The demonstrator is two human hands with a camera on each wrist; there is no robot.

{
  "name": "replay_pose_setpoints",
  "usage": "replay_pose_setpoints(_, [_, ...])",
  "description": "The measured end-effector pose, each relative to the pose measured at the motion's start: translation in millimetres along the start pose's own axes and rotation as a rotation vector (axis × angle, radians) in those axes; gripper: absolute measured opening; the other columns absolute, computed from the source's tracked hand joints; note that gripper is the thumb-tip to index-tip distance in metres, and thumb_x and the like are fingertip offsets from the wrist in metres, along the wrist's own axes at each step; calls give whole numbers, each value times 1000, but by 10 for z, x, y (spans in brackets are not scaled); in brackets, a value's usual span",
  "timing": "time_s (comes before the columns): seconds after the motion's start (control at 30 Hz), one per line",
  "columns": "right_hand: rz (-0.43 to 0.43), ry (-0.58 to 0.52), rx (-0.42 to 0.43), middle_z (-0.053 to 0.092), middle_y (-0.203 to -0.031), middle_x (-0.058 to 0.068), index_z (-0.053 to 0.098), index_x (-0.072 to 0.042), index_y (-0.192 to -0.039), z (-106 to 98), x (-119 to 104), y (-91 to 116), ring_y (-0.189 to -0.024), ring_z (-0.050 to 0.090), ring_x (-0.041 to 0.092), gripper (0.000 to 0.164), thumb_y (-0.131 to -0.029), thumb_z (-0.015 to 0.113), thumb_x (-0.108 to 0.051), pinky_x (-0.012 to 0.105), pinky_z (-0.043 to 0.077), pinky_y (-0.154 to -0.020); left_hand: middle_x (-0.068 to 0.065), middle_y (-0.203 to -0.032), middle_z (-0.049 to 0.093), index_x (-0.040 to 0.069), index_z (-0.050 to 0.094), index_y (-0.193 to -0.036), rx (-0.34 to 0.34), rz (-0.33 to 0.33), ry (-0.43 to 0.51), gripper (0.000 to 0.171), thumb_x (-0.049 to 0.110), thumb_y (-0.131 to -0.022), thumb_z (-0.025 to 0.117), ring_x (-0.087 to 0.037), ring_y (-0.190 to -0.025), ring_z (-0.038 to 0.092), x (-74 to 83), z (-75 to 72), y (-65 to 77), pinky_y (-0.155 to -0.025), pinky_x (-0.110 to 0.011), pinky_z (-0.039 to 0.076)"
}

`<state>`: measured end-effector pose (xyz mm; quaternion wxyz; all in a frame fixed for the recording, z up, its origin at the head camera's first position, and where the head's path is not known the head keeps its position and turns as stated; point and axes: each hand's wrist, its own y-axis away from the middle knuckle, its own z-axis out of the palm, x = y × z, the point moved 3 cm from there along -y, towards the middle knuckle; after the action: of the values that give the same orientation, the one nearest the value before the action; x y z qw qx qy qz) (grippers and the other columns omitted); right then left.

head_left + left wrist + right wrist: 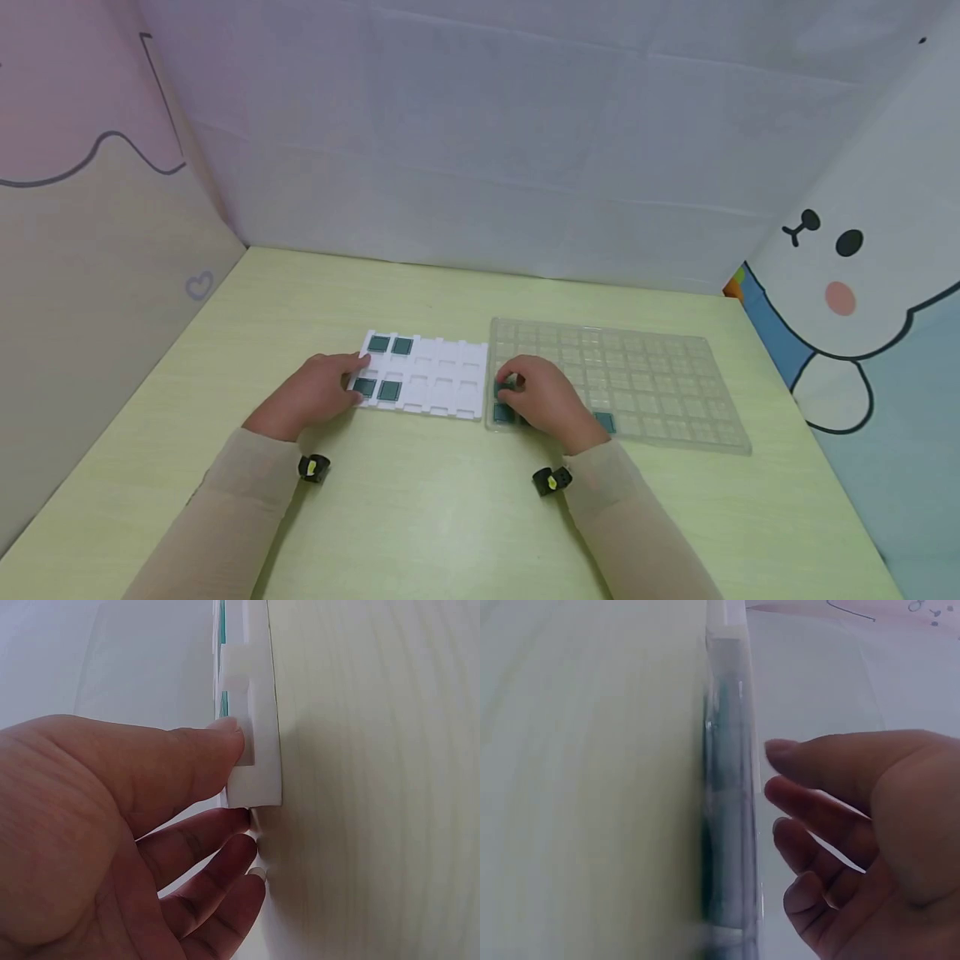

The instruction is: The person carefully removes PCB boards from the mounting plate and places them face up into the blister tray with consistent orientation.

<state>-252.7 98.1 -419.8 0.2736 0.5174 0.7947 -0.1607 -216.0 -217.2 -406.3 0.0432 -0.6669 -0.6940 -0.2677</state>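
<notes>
My left hand grips the white tray; my right hand, narrowly parted, should take a green square edgewise.

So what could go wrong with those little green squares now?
Maybe a fumble: the right hand is over the clear tray, with a gap between thumb and finger, so a green square there could get knocked. That tray is close beside the white tray, so a bump might jog both. And if the left hand jerks the white tray's end, its four squares might shift.
</notes>
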Motion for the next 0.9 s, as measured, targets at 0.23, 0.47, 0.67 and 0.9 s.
replay_pose_setpoints(0.23, [-35, -14, 16, 59, -103, -11, 68, -23, -100, -6, -120, 12, -84, 51, 12, 14, -87, 67, -21, 32, 44, -71, -21, -145, 34, 15, 38, -144, 6, 17, 7, 67, 15, -85, 69, -37, -122, 38, -32, 43, -13, -100, -56, 33])
replay_pose_setpoints(0.47, [-44, -20, 0, 57, -107, -10, 67, -21, -104, 38, -196, -9, -85, 49, 13, 16, -88, 65, -23, 31, 44, -72, -20, -146, 34, 13, 39, -143, 3, 31, 20, 66, 14, -85, 69, -36, -122, 40, -72, 99, -35, -99, -55, 34])
replay_pose_setpoints(0.67, [-53, -35, 2, 58, -105, -8, 66, -20, -108, 87, -229, -32, -84, 49, 14, 21, -88, 65, -26, 31, 44, -69, -20, -146, 34, 13, 39, -143, 6, 39, 21, 66, 14, -84, 69, -36, -122, 40, -91, 128, -41, -99, -55, 35])
replay_pose_setpoints(0.9, [-71, -59, 13, 59, -103, -7, 65, -19, -109, 132, -284, -61, -83, 50, 14, 23, -88, 65, -28, 32, 44, -68, -21, -146, 34, 13, 38, -143, 0, 37, 27, 67, 14, -84, 69, -37, -123, 39, -88, 146, -39, -99, -56, 34])
